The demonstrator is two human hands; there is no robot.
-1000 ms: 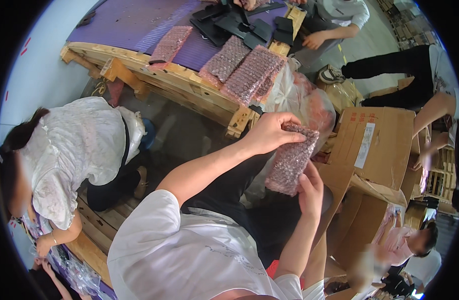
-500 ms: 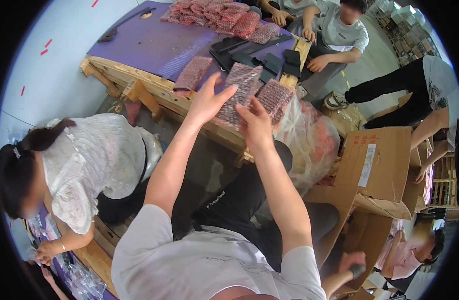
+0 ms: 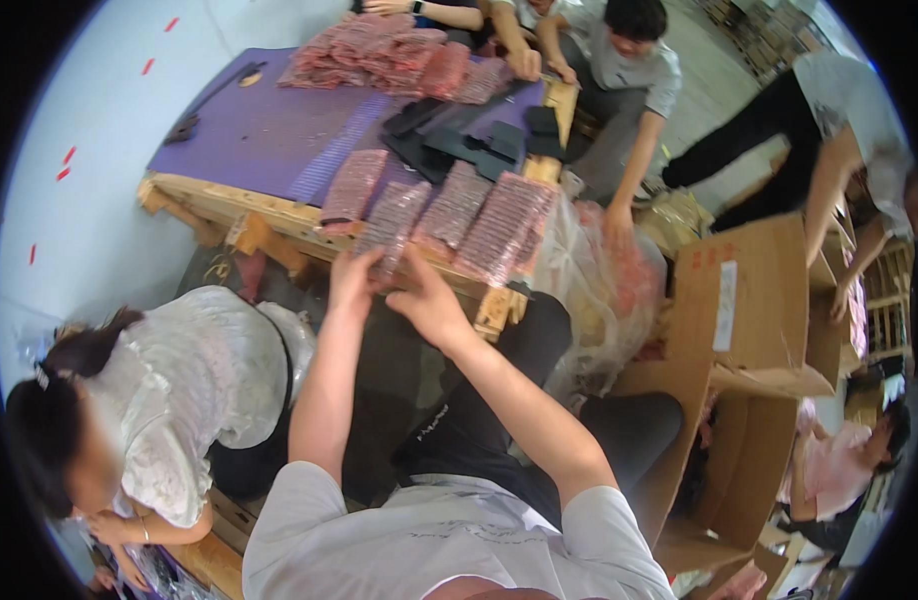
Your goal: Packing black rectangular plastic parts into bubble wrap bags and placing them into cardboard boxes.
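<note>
Both hands grip one pink bubble-wrap pack (image 3: 391, 222) at its near end: left hand (image 3: 351, 280) at 7 o'clock of it, right hand (image 3: 426, 303) at 5 o'clock, fingers closed on it. I hold it on the wooden pallet edge (image 3: 279, 222). Its long axis runs 12 to 6 o'clock, away from me. Both hands are about equally near. More packs (image 3: 504, 225) lie at 3 o'clock, on the purple mat (image 3: 269, 130).

The wooden bench (image 3: 241, 203) carried a purple mat (image 3: 269, 125), pink bubble-wrap packets (image 3: 449, 212) in rows, and black flat pieces (image 3: 449, 140).
</note>
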